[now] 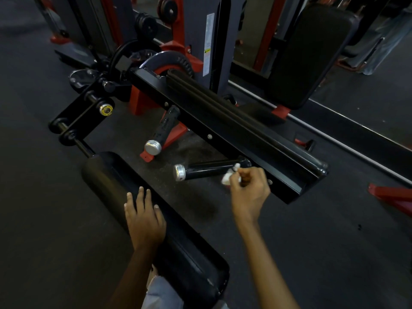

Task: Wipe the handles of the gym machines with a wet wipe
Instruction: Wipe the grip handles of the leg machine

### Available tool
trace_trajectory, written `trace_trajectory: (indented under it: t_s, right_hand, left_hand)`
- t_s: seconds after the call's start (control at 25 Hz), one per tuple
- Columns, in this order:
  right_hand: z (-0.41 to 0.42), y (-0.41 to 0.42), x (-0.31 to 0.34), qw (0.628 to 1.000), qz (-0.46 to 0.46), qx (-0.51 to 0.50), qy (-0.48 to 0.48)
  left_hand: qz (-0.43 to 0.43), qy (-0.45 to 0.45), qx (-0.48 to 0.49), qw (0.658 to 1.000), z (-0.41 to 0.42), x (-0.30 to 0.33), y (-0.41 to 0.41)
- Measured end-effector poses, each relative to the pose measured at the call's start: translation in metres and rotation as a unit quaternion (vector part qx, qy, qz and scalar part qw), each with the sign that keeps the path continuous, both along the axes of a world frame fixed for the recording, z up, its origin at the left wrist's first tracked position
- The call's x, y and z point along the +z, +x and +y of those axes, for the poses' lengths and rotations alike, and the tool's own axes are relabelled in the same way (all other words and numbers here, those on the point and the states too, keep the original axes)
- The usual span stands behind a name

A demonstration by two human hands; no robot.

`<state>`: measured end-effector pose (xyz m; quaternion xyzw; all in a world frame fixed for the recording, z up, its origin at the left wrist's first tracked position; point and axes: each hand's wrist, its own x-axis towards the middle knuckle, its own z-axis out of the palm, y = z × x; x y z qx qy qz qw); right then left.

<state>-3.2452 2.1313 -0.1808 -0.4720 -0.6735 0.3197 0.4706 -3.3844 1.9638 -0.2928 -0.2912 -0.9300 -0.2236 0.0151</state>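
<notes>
Pinching a white wet wipe [227,178], the right hand [248,190] sits at the inner end of the near handle [209,171].
Its fingers curl round the wipe, just below the handle's black grip. The left hand [145,216] lies flat, fingers straight, on the black seat pad [178,237], well apart from the wipe.

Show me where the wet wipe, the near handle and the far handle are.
wipe [225,179], head view, white bunch beside the right hand.
near handle [209,171], head view, mid grip.
far handle [164,128], head view, mid grip.
</notes>
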Motion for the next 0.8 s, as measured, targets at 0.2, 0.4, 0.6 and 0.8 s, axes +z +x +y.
trace_trajectory:
  t_s: [0.2,0.4,0.6,0.8]
  right_hand:
    - [0.026,0.016,-0.007,0.998,-0.061,-0.021,0.001]
    - [0.003,0.005,-0.009,0.983,0.097,-0.074,-0.139]
    - [0.000,-0.016,-0.004,0.874,0.319,-0.135,-0.340]
    - [-0.037,-0.057,0.010,0.789,0.404,0.002,-0.463]
  left_hand:
    - [-0.002,0.002,0.001,1.000,0.000,0.002,0.001]
    - [-0.008,0.007,0.001,1.000,0.001,0.002,0.001]
    - [-0.003,0.006,0.008,1.000,0.002,0.006,0.003]
    - [-0.010,-0.008,0.009,1.000,0.002,0.004,0.002]
